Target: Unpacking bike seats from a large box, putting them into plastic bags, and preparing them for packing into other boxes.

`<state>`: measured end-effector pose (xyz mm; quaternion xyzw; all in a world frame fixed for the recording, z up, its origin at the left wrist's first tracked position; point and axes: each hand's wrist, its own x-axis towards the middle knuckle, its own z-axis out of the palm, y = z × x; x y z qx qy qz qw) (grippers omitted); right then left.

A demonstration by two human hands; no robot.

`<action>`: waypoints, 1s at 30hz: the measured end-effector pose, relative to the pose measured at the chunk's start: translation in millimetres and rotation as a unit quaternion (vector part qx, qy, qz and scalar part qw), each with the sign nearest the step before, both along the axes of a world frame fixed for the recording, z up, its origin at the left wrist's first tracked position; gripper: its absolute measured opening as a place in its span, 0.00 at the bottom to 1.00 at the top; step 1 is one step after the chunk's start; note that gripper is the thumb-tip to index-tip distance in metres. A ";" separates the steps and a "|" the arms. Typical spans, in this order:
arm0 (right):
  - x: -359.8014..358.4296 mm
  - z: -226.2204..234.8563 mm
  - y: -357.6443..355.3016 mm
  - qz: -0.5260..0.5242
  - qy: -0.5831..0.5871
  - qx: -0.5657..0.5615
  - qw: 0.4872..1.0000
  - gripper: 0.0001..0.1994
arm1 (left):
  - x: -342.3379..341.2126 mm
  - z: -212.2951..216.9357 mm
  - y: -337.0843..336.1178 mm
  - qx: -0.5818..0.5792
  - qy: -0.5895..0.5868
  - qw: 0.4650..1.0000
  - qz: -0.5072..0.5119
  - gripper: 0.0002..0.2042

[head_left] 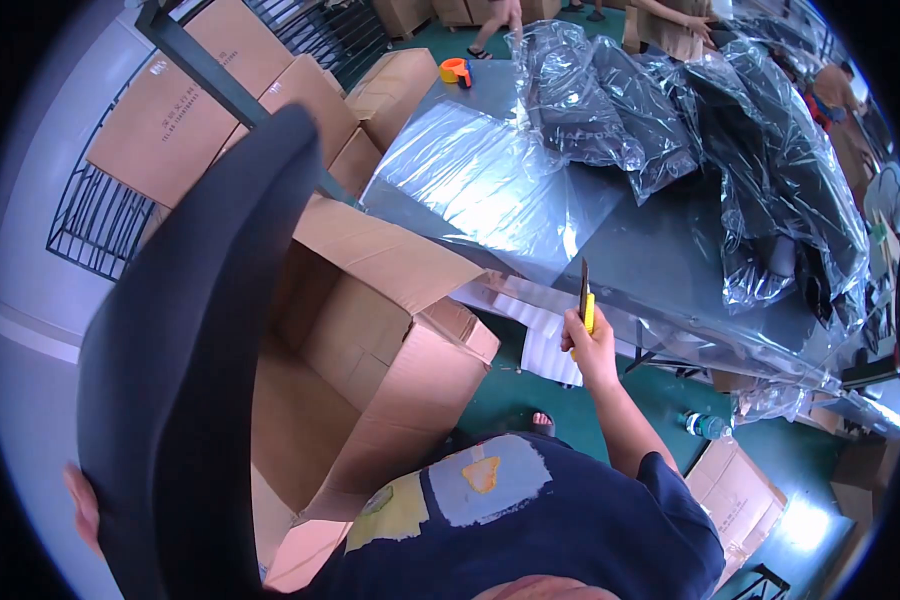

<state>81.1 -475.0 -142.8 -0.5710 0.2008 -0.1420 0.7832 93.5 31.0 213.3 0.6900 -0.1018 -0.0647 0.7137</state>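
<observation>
A long, curved black panel [185, 350] with a smooth surface rises on my left, very near and partly over an open carton. My left hand [83, 508] grips its outer left edge; most of that hand is hidden behind it. In my right hand [592, 350] is a utility knife [588, 312] with a yellow handle, its dark blade pointing up and away, near the table's front edge. The open cardboard box [400, 400] stands between my hands, flaps spread. What I see of its inside is bare cardboard.
A grey table [660, 245] carries clear plastic film [490, 175], dark items in clear bags [610, 110] and an orange tape dispenser [456, 72]. Stacked cartons [170, 125] stand far left. On the floor lie a bottle [707, 425] and flattened cardboard [732, 495]. Other people stand beyond the table.
</observation>
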 end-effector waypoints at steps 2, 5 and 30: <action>3.3 4.6 -4.4 -0.012 -0.030 0.014 0.999 0.09 | 26.5 -7.5 -15.7 -0.025 0.028 0.998 -0.042 0.16; 4.6 16.2 -7.7 0.020 -0.080 -0.012 0.997 0.07 | 53.8 -5.6 -111.3 -0.060 0.054 0.994 -0.070 0.18; -59.6 -87.2 -40.1 -0.009 0.009 -0.002 1.000 0.24 | 67.2 -178.1 -327.2 0.466 -0.387 0.756 -0.248 0.27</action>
